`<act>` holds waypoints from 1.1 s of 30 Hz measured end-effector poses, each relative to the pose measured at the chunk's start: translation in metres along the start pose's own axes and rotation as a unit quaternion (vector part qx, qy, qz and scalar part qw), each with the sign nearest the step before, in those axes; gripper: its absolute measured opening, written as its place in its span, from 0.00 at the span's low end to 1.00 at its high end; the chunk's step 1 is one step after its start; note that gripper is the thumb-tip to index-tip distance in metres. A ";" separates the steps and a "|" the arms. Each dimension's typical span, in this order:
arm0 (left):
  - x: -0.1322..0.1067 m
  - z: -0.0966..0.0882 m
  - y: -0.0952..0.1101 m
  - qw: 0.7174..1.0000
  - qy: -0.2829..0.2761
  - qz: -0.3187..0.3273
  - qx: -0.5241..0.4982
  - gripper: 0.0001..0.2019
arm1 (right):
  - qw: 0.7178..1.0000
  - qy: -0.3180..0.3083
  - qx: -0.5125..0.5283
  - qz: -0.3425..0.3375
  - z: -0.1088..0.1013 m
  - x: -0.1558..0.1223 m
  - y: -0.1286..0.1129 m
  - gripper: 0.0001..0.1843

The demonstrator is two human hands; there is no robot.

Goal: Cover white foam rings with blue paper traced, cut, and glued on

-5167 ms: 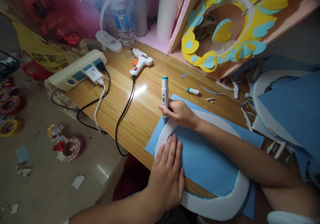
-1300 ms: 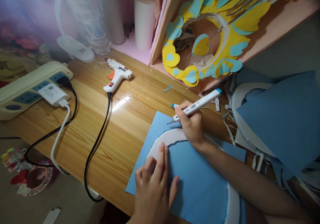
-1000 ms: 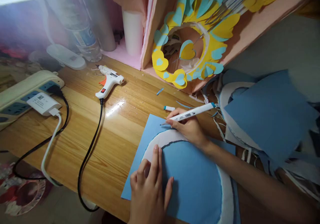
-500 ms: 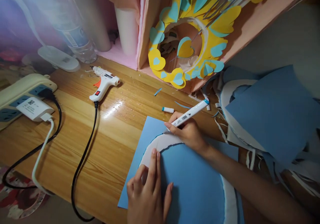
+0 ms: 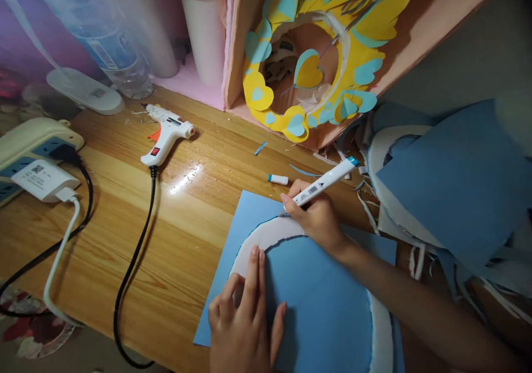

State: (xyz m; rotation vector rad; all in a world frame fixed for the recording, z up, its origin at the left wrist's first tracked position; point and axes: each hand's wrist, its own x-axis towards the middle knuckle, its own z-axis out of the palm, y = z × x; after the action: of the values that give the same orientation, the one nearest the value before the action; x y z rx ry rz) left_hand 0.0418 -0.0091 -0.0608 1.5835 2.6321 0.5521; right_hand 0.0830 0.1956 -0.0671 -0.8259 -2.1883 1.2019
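Note:
A white ring [image 5: 245, 256], with ragged edges, lies on a sheet of blue paper [image 5: 236, 218]. My left hand [image 5: 246, 317] rests over the ring's left side, fingers stretched out and pressing it flat. Pinched in my right hand [image 5: 320, 223] is a white marker [image 5: 326, 183] with a blue end. Its tip touches the paper at the ring's upper outer edge, where a dark blue line follows the curve. The marker cap [image 5: 277, 179] lies on the table just beyond the paper. My right hand and forearm hide part of the ring.
A white glue gun [image 5: 164, 134] with a black cord lies at the left, near a power strip [image 5: 41, 140] and cables. Behind stands a yellow and blue heart wreath [image 5: 260, 93] against a pink box. Blue paper pieces [image 5: 457, 179] and scraps pile up at the right.
The marker tip has moved a little to the right along the ring's outer edge, lengthening the blue line. My left hand stays on the ring. The camera view has shifted slightly.

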 end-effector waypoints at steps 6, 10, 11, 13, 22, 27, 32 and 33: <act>0.000 -0.001 0.000 1.000 -0.003 0.000 0.001 0.23 | 1.000 0.027 -0.014 -0.001 0.000 -0.001 0.001 0.15; -0.002 0.001 0.000 1.000 0.001 0.001 -0.002 0.25 | 0.999 0.042 -0.022 -0.002 -0.001 -0.002 0.001 0.16; -0.002 0.002 -0.001 1.000 0.001 0.002 -0.003 0.27 | 0.999 0.045 -0.023 -0.004 -0.001 -0.002 0.001 0.16; -0.003 0.003 -0.001 1.000 0.001 0.004 -0.004 0.31 | 0.998 0.052 -0.024 -0.007 -0.002 -0.002 0.001 0.16; -0.004 0.003 -0.004 0.999 0.003 0.034 0.020 0.35 | 0.994 0.098 0.051 0.012 -0.004 0.001 0.001 0.15; -0.003 0.004 -0.005 0.999 0.010 0.032 0.014 0.35 | 0.993 0.068 0.085 0.052 -0.017 -0.003 0.005 0.14; -0.004 0.008 -0.007 0.999 0.026 0.035 0.021 0.35 | 0.996 0.040 0.054 0.058 -0.025 -0.013 0.010 0.13; -0.005 0.010 -0.008 0.998 0.033 0.037 0.025 0.35 | 0.996 0.035 0.056 0.055 -0.025 -0.014 0.011 0.13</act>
State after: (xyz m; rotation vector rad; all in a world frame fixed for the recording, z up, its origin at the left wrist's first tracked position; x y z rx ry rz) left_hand 0.0392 -0.0136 -0.0730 1.7114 2.6640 0.5555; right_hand 0.1127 0.2040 -0.0664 -0.9380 -2.0212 1.3159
